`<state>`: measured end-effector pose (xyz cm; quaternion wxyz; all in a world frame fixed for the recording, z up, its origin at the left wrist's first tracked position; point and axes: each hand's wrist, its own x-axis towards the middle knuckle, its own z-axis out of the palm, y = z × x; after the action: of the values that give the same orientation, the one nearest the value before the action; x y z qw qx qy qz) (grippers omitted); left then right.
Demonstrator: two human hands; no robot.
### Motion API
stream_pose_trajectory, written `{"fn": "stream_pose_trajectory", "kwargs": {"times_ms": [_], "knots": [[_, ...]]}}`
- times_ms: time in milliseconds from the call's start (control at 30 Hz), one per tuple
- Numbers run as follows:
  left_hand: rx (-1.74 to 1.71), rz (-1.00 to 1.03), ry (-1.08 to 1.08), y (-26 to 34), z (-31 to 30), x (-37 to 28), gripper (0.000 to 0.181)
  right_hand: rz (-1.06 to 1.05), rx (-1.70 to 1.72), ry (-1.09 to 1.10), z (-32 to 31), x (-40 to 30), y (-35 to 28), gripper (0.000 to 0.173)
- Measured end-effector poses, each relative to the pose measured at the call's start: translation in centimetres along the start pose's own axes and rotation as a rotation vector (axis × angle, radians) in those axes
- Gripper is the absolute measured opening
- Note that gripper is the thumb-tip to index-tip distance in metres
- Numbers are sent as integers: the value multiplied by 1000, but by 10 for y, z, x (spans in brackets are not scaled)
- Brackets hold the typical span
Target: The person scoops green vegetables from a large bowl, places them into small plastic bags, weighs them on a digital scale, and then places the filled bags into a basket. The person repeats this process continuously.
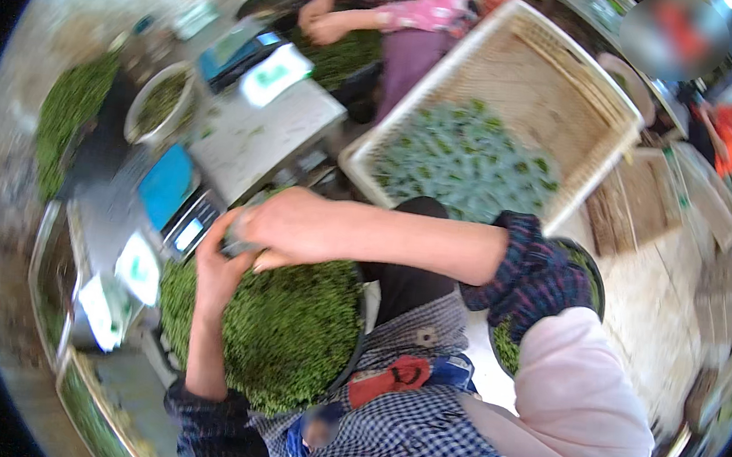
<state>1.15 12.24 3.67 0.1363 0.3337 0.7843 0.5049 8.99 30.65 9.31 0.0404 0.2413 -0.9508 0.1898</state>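
Observation:
My left hand (pixel 221 261) and my right hand (pixel 280 223) meet around a small clear plastic bag (pixel 240 233), mostly hidden by the fingers. What is inside it is blurred. Below them a round dark tub (pixel 360 340) is heaped with small green leafy shoots (pixel 293 327). Just left of my hands stands a digital scale (pixel 191 225) with a blue pan (pixel 168 186) and a lit display. Nearer to me, two piles of white printed bags (pixel 108 311) lie on the metal table (pixel 95 229).
A large white plastic crate (pixel 584 58) ahead holds many packed bags of greens (pixel 468 162). Another person's hands (pixel 329 27) are over a dark tub of greens (pixel 349 61). A second scale (pixel 244 51) and a white bucket (pixel 163 103) stand at the left. Crates (pixel 640 195) are at the right.

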Motion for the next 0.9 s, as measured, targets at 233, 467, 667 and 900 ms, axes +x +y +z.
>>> {"fn": "stream_pose_trajectory", "kwargs": {"times_ms": [233, 467, 667, 900], "knots": [[-149, 40, -151, 26, 27, 23, 43, 110, -5, 705, -33, -70, 10, 40], [-62, -90, -134, 25, 19, 17, 64, 741, -181, 1007, -24, -209, 140, 15], [-3, -214, 70, -12, -55, -32, 44, 1426, -454, 484, 29, -367, 289, 18], [354, -523, 453, -69, -166, -104, 30, 1347, -459, 196, 24, -389, 242, 45]]}}
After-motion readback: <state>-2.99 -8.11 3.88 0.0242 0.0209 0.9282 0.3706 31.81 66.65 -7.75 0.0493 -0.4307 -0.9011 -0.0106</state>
